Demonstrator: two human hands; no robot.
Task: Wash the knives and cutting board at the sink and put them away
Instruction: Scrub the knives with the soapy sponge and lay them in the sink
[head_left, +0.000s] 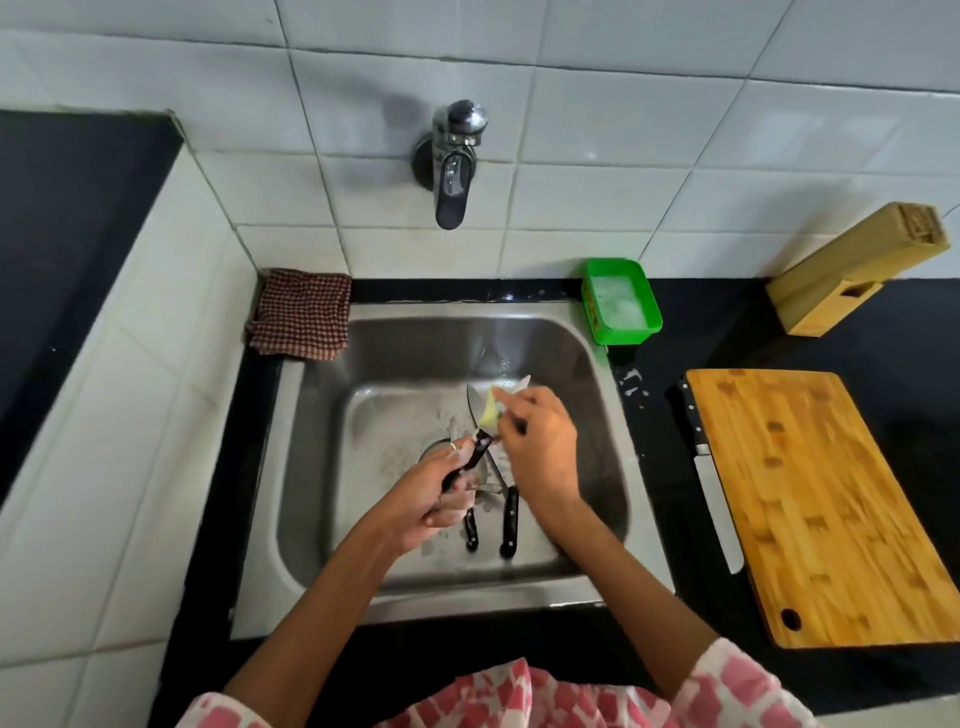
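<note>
- Your left hand (436, 493) curls round the black handle of a knife (475, 423), blade pointing up-frame over the steel sink (322, 467) at centre.
- Your right hand (540, 441) pinches a yellow sponge (491, 410) against that blade.
- Two more black-handled knives (509, 519) lie in the basin below.
- A fourth knife (714, 493) lies along the wooden cutting board (815, 499), right of frame.
- No writing is readable on the green soap tray (621, 301).

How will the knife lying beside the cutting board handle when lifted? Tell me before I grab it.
The knife lies flat on the black counter against the cutting board, so it probably won't roll. It should stay stiff. Its dark riveted handle points away; suds nearby hint that it may be slippery.
</note>
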